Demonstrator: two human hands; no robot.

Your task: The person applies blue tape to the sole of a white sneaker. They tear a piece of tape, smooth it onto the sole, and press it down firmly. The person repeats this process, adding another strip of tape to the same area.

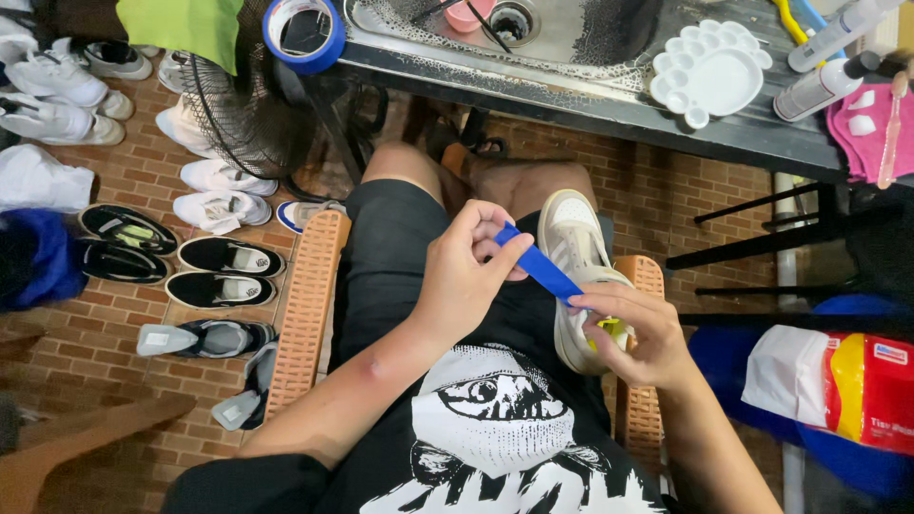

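a person sits on an orange slatted plastic chair [307, 305] with a cream-white low-top sneaker [576, 262] resting on the lap, sole side toward the chair's right edge. a short strip of blue masking tape [538, 266] is stretched between both hands above the sneaker. the left hand [466, 276] pinches the strip's upper end, its grip narrow, thumb and forefinger closed on the tape. the right hand [633, 328] holds the lower end against the sneaker's side, fingers curled around the shoe; its grip is closed on the tape, and something yellow shows under the fingers, too hidden to tell.

ahead stands a dark metal bench [590, 105] with a steel sink basin [571, 29] set in it. at the bench's left corner sits a blue roll of tape [303, 36]; toward its right edge lies a white plastic paint palette [709, 71], with two white spray bottles [824, 62] and a pink cloth [871, 128] beside it. on the brick floor [124, 314] to the left, pairs of white and black shoes [224, 257] lie in rows near a black standing fan [243, 114].
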